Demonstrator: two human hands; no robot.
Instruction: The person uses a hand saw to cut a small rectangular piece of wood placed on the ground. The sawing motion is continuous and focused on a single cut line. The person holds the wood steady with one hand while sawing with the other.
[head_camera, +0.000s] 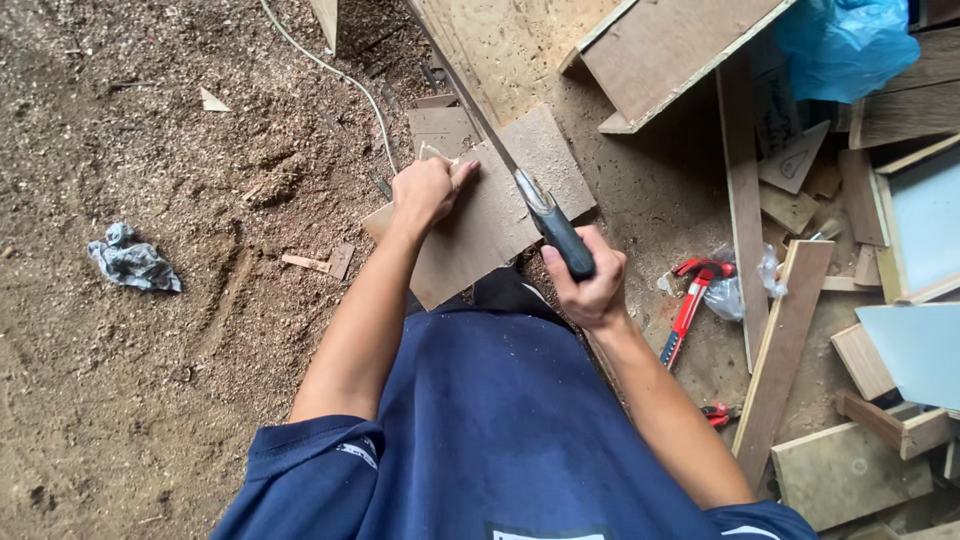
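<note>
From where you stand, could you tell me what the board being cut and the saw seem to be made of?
The board looks like unfinished plywood or fibreboard: flat, matte brown, dusty. The saw has a thin, grey, seemingly metal blade and a dark handle, possibly rubber or plastic, gripped by the right hand.

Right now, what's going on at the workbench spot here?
A person in a dark blue shirt is at a flat wooden board. The right hand grips the dark handle of a handsaw, whose blade runs up across the board. The left hand presses flat on the board's left part. Sawdust covers the floor; a red tool and loose planks lie to the right.
</note>
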